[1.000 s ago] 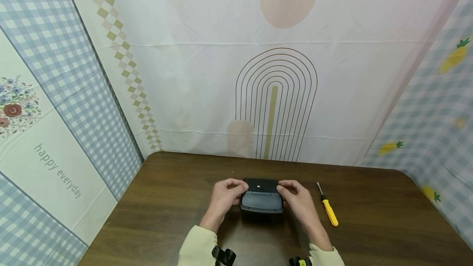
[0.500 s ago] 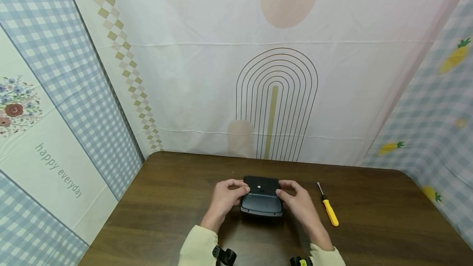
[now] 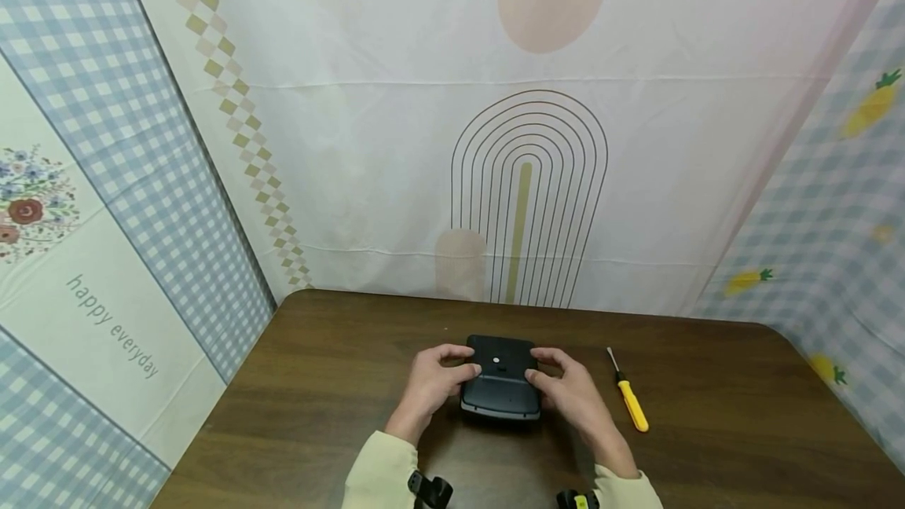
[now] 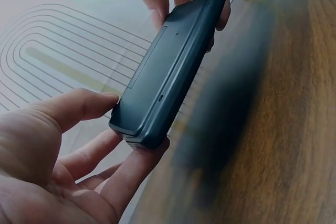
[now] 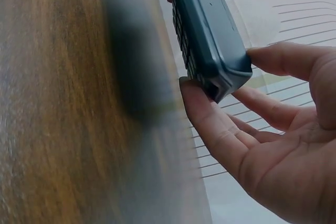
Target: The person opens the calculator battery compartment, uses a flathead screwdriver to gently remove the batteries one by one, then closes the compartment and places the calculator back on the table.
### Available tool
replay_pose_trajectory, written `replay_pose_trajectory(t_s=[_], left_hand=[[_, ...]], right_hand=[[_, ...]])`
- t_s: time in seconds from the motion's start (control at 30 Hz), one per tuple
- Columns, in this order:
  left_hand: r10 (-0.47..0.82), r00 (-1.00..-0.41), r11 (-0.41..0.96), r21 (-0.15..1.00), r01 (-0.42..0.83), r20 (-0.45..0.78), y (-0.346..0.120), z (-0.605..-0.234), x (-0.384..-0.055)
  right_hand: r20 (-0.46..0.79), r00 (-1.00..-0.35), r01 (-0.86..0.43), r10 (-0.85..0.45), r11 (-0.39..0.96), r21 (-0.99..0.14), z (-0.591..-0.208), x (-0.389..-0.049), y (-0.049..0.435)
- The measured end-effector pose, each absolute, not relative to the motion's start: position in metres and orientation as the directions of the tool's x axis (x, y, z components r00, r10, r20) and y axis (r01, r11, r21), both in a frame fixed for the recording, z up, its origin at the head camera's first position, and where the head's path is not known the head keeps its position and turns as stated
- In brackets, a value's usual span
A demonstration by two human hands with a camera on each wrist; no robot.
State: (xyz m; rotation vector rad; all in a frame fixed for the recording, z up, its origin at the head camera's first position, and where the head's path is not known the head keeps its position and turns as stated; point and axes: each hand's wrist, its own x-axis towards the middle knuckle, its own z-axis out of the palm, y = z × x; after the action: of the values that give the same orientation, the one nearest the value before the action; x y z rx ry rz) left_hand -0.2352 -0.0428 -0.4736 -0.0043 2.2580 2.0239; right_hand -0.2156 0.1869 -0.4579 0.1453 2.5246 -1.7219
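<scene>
A dark calculator (image 3: 500,379) is held between both hands above the table, its back turned up. A battery-cover outline shows on the back in the left wrist view, and rows of keys (image 5: 185,43) show along its underside in the right wrist view. My left hand (image 3: 434,379) pinches one side edge, thumb on the back and fingers beneath. At the opposite edge my right hand (image 3: 569,387) grips it the same way. Most of the key face is hidden.
A screwdriver (image 3: 628,391) with a yellow handle lies on the brown wooden table (image 3: 318,415), right of the right hand. A patterned white cloth (image 3: 382,179) hangs behind the table's far edge, with checked cloth at both sides.
The calculator has tilted, so more of its back faces the head camera. Both thumbs sit slightly lower on it. The screwdriver has stayed put.
</scene>
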Motion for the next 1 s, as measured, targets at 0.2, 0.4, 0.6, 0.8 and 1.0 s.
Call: replay_pose_trajectory(t_s=[0.2,0.4,0.6,0.8,1.0], left_hand=[[0.077,-0.993,0.146,0.987,-0.073,-0.085,-0.0433,-0.4757,-0.2361],[0.090,-0.992,0.169,0.983,-0.067,-0.083,-0.0434,-0.4781,-0.2361],[0.111,-0.989,0.146,0.986,-0.078,-0.095,-0.0431,-0.4801,-0.2351],[0.115,-0.989,0.149,0.986,-0.070,-0.087,-0.0427,-0.4808,-0.2347],[0.110,-0.990,0.159,0.985,-0.074,-0.092,-0.0425,-0.4818,-0.2345]], right_hand=[[-0.126,-0.992,0.121,0.013,0.384,-0.915,-0.4592,-0.2161,0.1869],[-0.137,-0.991,0.129,0.008,0.402,-0.906,-0.4595,-0.2161,0.1870],[-0.145,-0.989,0.132,-0.001,0.417,-0.899,-0.4596,-0.2160,0.1871],[-0.156,-0.988,0.140,-0.003,0.416,-0.899,-0.4603,-0.2162,0.1864],[-0.167,-0.986,0.152,0.004,0.434,-0.888,-0.4618,-0.2172,0.1854]])
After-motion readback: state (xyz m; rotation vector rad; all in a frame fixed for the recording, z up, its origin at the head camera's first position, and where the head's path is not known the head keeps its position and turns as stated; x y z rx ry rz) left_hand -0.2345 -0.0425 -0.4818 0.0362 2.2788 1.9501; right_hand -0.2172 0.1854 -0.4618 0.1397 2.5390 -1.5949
